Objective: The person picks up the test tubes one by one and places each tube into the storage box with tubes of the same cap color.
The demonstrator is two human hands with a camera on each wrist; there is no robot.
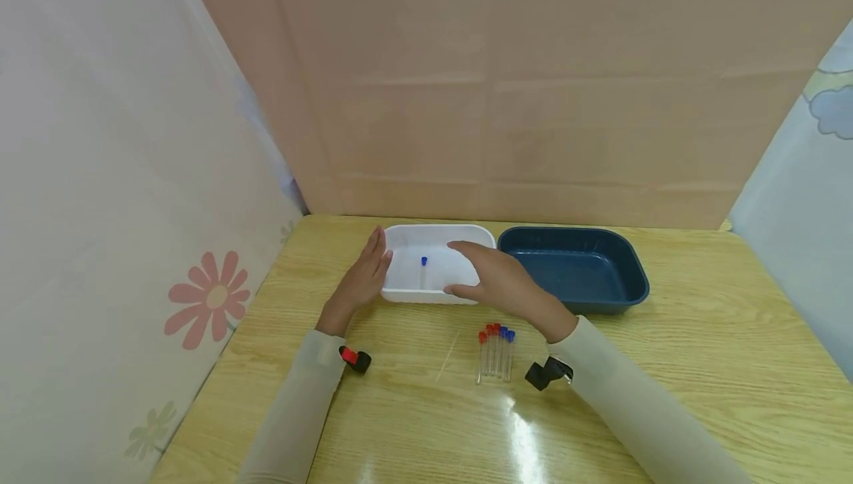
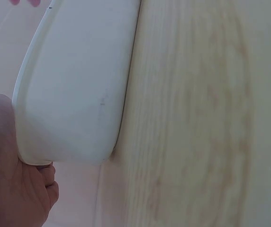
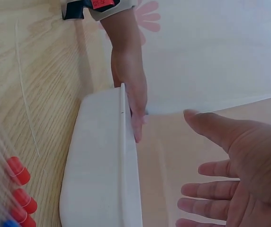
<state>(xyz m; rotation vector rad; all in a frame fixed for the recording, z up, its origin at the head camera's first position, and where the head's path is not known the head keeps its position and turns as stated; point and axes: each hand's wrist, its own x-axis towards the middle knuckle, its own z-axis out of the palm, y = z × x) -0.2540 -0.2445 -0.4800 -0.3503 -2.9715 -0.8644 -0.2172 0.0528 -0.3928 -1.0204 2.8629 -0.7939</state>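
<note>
A white, rectangular plastic tray with rounded corners sits towards the far side of the pale wood-grain table, left of a dark blue, rectangular plastic tray; the two rims lie just beside each other. Inside the white tray is a single slender transparent tube with a blue cap, lying about midway along, its cap towards the far side. The left hand grips the white tray at its left end, thumb at the rim and fingers against the outer wall. The right hand is at the tray's right end, thumb and fingers spread and holding nothing; contact with the rim cannot be confirmed. On the near side of the trays, below the right hand in the head view, five capped transparent tubes lie side by side: three red caps to the left, two blue to the right, all caps facing the far side. Left of this group a thin pale line crosses the tabletop; its nature cannot be determined. A brown sheet forms the far backdrop.
</note>
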